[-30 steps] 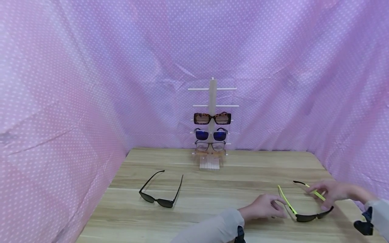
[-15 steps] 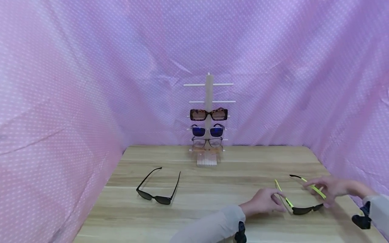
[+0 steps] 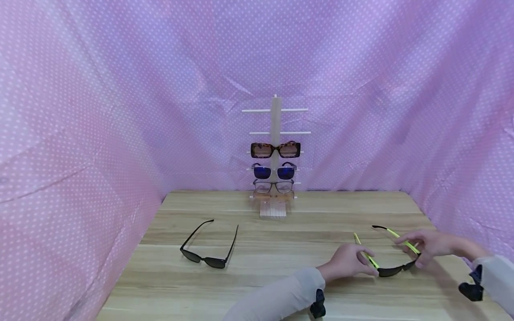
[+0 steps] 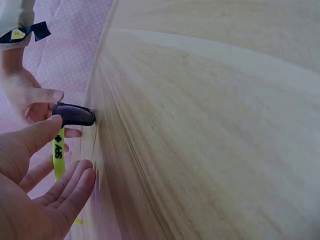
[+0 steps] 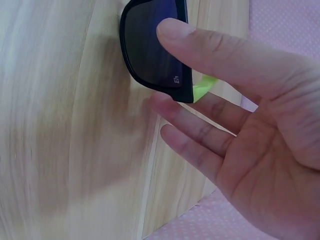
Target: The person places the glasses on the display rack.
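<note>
Sunglasses with dark lenses and neon-yellow temples (image 3: 389, 271) are at the right of the table, temples spread and pointing away. My left hand (image 3: 349, 262) pinches their left corner. In the left wrist view the thumb presses the dark frame corner (image 4: 75, 115), with other fingers beside the yellow temple. At the other end, my right hand (image 3: 433, 245) grips the right corner. Its thumb lies on the front of the lens (image 5: 150, 45) in the right wrist view, and its fingers reach behind and below the frame.
Black sunglasses (image 3: 214, 262) lie unfolded on the wooden table (image 3: 305, 232) at left. A display stand (image 3: 275, 120) at the back carries several pairs of glasses, including tortoiseshell sunglasses (image 3: 275, 150); its top two rods are bare. A pink dotted cloth (image 3: 201, 89) surrounds the table.
The yellow-templed sunglasses have moved left and slightly away. The right hand has moved left with them, and the left hand's fingers have come onto the frame corner. The head view has shifted slightly.
</note>
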`<state>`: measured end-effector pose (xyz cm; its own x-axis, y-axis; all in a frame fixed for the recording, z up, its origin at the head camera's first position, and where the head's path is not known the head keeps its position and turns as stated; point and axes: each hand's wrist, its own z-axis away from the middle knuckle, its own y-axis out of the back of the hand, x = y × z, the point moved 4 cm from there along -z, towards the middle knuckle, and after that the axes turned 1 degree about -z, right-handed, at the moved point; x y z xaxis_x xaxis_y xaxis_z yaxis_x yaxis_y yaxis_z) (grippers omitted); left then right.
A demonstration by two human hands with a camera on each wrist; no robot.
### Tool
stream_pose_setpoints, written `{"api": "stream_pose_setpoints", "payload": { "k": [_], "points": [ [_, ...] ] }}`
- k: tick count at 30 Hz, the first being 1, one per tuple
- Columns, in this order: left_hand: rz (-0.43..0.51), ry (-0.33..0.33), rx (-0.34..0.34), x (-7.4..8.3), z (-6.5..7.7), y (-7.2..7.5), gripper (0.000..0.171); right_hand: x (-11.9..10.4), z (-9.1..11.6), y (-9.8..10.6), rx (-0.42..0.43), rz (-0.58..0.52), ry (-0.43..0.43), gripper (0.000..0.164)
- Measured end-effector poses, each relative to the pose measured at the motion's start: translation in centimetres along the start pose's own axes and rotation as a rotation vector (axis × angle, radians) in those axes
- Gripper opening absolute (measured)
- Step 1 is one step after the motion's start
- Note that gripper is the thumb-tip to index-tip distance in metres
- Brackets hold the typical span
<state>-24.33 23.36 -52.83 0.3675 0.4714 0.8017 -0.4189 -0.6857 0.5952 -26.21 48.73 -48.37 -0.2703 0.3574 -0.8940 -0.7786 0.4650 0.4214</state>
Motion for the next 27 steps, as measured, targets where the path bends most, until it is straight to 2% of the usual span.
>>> {"api": "stream_pose_setpoints", "payload": {
  "k": [11, 14, 21, 27],
  "points": [
    [-0.042, 0.014, 0.015, 0.1, -0.1, 0.1, 0.033, 0.0, -0.5, -0.3, 0.081, 0.140, -0.020, 0.071],
    [-0.051, 0.007, 0.018, 0.0, 0.0, 0.2, 0.034, -0.1, -0.7, -0.3, 0.085, 0.140, -0.022, 0.069],
    [-0.061, -0.005, 0.012, -0.2, 0.1, 0.9, 0.038, -0.1, -1.0, -0.5, 0.060, 0.059, -0.045, 0.058],
    [-0.049, -0.008, -0.007, -0.3, 0.2, 1.3, 0.038, -0.3, -0.9, -0.4, 0.066, 0.099, -0.011, 0.058]
  ]
}}
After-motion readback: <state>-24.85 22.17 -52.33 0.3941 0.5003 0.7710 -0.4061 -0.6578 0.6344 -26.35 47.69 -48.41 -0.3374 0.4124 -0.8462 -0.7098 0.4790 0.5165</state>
